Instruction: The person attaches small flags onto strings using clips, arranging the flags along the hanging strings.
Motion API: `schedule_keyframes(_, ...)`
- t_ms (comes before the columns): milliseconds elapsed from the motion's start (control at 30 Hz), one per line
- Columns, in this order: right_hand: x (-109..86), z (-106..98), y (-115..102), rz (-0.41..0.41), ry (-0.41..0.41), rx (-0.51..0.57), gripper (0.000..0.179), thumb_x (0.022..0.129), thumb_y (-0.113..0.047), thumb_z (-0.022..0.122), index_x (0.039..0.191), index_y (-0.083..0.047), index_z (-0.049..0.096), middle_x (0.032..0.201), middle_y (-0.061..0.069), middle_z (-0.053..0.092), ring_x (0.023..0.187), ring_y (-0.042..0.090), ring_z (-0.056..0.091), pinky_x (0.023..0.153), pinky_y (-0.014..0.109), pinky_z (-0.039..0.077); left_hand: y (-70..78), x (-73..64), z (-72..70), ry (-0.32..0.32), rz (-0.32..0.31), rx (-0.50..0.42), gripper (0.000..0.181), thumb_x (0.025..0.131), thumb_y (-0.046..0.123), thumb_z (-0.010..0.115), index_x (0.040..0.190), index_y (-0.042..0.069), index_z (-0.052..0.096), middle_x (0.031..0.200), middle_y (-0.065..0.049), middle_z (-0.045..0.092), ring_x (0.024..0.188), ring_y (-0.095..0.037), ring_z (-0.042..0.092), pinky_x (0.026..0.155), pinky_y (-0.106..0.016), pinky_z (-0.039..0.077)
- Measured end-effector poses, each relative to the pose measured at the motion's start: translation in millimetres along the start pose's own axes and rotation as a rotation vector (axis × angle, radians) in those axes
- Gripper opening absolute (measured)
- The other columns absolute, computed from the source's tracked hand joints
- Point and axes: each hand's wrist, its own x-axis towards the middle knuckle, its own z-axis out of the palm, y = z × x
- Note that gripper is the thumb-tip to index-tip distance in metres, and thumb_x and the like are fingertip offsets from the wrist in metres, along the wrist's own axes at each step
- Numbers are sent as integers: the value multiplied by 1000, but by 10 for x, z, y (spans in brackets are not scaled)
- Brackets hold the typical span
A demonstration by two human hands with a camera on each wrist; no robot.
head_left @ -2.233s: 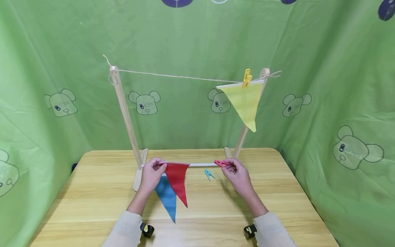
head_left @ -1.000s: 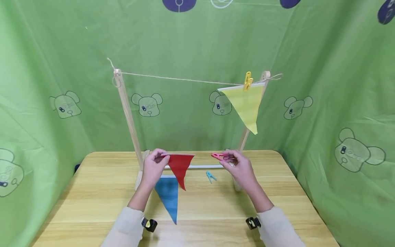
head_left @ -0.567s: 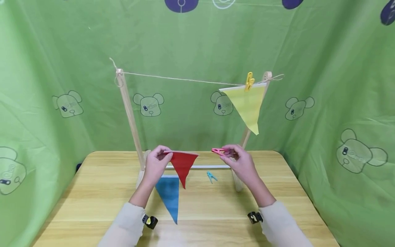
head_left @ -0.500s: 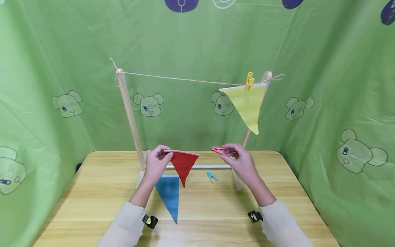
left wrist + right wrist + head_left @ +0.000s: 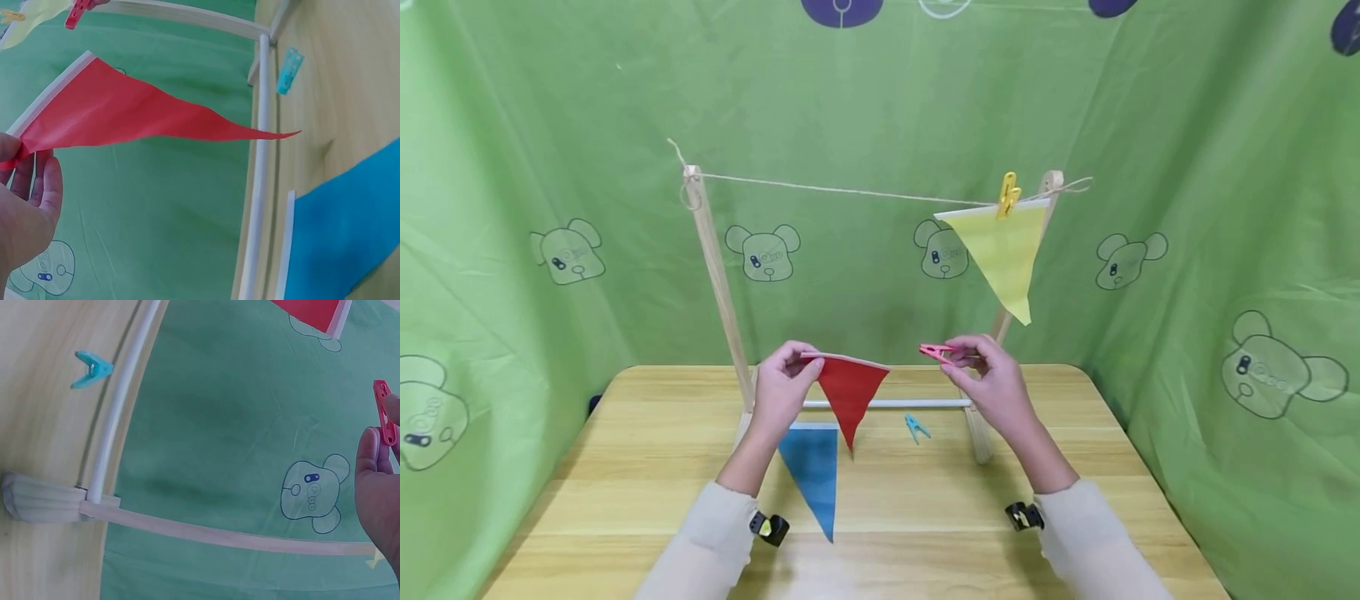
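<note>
Left hand (image 5: 780, 393) pinches the red flag (image 5: 853, 392) by a top corner, roughly 8 o'clock from the pink peg (image 5: 936, 352) the right hand (image 5: 997, 385) pinches. Looks light and floppy, so I'd hold its stiffer-looking white top edge (image 5: 52, 94).

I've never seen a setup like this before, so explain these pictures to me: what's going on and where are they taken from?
There's no machine at work here, just a person's two bare hands. The widest picture comes from a camera worn on the head; the other two come from one on each wrist.

The left hand pinches a red pennant near one top corner. The right hand holds a red clothespin. On the wooden table lie a blue pennant and a light blue clothespin.

A string runs between two wooden posts; on it, a yellow clothespin holds a yellow pennant.
</note>
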Motion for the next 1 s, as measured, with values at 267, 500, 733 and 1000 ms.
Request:
schedule_keyframes(267,80,-92,-80,-55,4,18,35,87,2,79,119,0,68,112,16,65,97,13,65,91,17,57,123,29,64,-6,-29,-57,15,93,-1,72,106,-6,68,98,-8,69,83,-12,68,77,-21,60)
schedule_keyframes(500,170,-153,-173,-93,-10,12,35,87,4,79,120,0,67,111,16,65,96,13,64,89,15,57,238,75,115,9,-17,-135,16,93,-3,71,107,-10,66,96,-8,69,81,-12,65,76,-20,59)
schedule_keyframes(733,243,-193,-291,-121,-7,44,33,88,3,78,119,1,68,110,18,64,95,12,64,88,17,58,401,90,137,26,-34,-190,16,95,-4,69,109,-9,65,95,-2,69,83,-15,64,76,-21,59)
schedule_keyframes(1000,337,-207,-431,-157,-8,11,34,87,5,78,119,1,68,112,17,65,97,18,65,92,17,57,530,168,162,31,-12,-243,15,95,-2,69,109,-7,64,95,0,68,84,-15,63,77,-20,59)
